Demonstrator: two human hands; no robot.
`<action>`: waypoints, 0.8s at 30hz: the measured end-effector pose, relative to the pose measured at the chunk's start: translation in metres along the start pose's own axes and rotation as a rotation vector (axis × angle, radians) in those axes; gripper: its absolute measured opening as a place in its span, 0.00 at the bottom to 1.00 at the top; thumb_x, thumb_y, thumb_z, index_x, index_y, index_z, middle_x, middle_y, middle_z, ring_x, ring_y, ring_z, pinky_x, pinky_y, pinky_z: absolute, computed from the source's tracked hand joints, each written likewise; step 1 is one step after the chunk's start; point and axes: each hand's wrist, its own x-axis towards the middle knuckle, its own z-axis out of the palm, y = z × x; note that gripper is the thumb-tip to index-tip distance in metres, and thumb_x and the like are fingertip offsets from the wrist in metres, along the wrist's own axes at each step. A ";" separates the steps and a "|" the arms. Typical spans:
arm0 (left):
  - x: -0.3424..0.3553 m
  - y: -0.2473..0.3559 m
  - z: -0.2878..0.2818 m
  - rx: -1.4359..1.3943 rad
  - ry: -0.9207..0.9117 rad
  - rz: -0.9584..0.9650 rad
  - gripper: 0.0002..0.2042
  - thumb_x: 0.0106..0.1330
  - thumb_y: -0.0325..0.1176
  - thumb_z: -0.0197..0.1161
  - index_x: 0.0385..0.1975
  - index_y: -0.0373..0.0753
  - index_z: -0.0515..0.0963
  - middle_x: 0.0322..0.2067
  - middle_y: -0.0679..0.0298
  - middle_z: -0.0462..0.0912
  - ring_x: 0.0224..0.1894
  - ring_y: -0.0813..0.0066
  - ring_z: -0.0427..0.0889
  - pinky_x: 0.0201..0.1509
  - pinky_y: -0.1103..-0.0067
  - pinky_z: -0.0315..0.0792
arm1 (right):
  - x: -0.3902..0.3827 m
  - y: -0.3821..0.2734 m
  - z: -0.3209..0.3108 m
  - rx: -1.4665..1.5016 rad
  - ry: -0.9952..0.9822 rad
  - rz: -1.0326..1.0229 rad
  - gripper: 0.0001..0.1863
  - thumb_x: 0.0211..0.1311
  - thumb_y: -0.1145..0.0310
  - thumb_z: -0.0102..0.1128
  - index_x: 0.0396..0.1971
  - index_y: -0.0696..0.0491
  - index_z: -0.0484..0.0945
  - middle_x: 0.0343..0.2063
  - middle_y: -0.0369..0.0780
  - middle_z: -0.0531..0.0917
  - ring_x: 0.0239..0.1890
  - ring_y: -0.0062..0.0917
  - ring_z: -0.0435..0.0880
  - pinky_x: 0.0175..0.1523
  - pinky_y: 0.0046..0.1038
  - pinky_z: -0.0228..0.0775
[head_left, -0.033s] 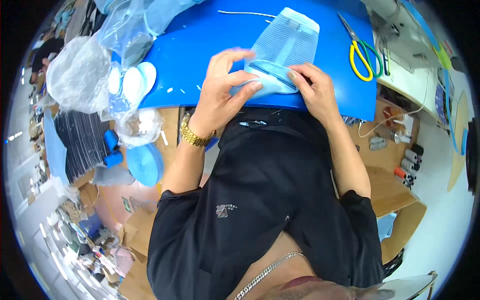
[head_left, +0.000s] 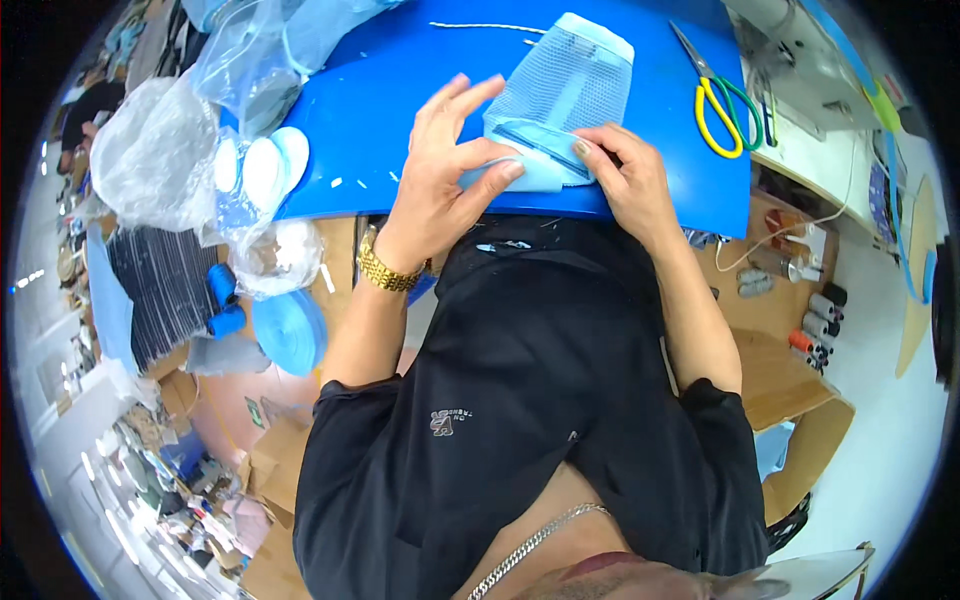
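Several clear plastic bags [head_left: 160, 150] are heaped off the left edge of the blue table [head_left: 370, 90], and a stack of pale blue round pads [head_left: 265, 165] is seen at its near left corner, with blue thread spools [head_left: 222, 300] and a roll of blue tape [head_left: 290, 330] lower down beyond that edge. Near the middle of the table's near edge a light blue mesh-and-fabric piece [head_left: 565, 90] is laid flat, its mesh part pointing toward the far edge. The left hand [head_left: 445, 180] is spread open, with its fingers lifted and only the fingertips and thumb pressed on the near left corner of the fabric; a gold watch [head_left: 385, 268] is worn on that wrist. The right hand [head_left: 625, 175] is held flat on the fabric's near right corner, pinning it down with the fingertips, nothing being gripped. Yellow-and-green handled scissors [head_left: 720, 100] are left on the table toward its right edge.
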 end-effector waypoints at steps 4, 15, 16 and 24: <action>0.016 -0.011 0.013 0.140 -0.139 0.049 0.08 0.62 0.35 0.62 0.33 0.38 0.81 0.58 0.54 0.72 0.65 0.52 0.62 0.66 0.62 0.53 | -0.005 0.000 -0.005 0.238 0.008 0.040 0.08 0.62 0.72 0.56 0.37 0.59 0.80 0.29 0.38 0.81 0.33 0.20 0.78 0.38 0.21 0.68; 0.022 -0.015 0.030 -0.357 -0.126 -0.122 0.09 0.63 0.31 0.60 0.36 0.31 0.80 0.36 0.58 0.81 0.41 0.68 0.77 0.47 0.77 0.70 | -0.005 -0.020 -0.023 0.045 -0.123 -0.071 0.08 0.58 0.70 0.63 0.31 0.60 0.79 0.30 0.35 0.78 0.29 0.15 0.71 0.32 0.18 0.60; 0.022 -0.014 0.030 -0.381 -0.120 -0.134 0.09 0.64 0.30 0.60 0.36 0.31 0.80 0.35 0.59 0.80 0.40 0.69 0.77 0.46 0.78 0.70 | -0.003 -0.016 -0.021 0.046 -0.125 -0.074 0.08 0.58 0.70 0.63 0.31 0.60 0.79 0.30 0.35 0.78 0.29 0.15 0.71 0.32 0.18 0.60; 0.017 -0.015 0.028 -0.435 -0.160 -0.305 0.09 0.64 0.32 0.62 0.36 0.31 0.80 0.35 0.62 0.81 0.37 0.78 0.78 0.42 0.82 0.71 | -0.003 -0.003 -0.010 0.121 -0.042 0.010 0.12 0.53 0.63 0.67 0.25 0.58 0.79 0.23 0.36 0.77 0.24 0.18 0.71 0.28 0.22 0.60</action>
